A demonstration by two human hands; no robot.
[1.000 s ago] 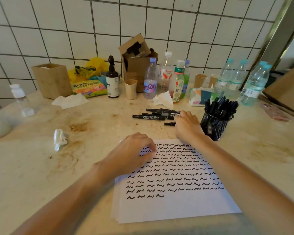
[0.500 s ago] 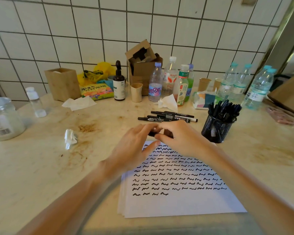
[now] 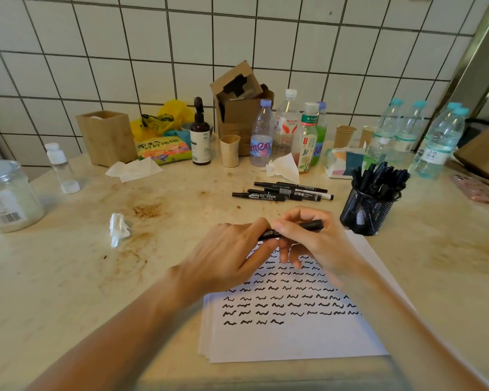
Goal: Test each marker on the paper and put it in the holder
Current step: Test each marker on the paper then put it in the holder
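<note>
Both hands hold one black marker [image 3: 308,225] level above the top of the white paper [image 3: 294,334], which is covered with rows of black squiggles. My left hand [image 3: 232,255] pinches its left end, and my right hand [image 3: 314,241] grips its middle, the right end sticking out past the fingers. Several more black markers [image 3: 283,191] lie loose on the counter behind my hands. The black mesh holder [image 3: 364,213] stands to the right, packed with several markers.
Bottles [image 3: 261,136], paper cups [image 3: 229,150], a cardboard box [image 3: 240,108] and a wooden box [image 3: 106,136] line the tiled wall. A glass jar [image 3: 9,196] sits far left. A crumpled tissue [image 3: 118,228] lies on the stained counter to my left.
My right hand picked a marker from the loose group and brought it back over the paper. My left hand left the sheet and took hold of the marker's left end.
</note>
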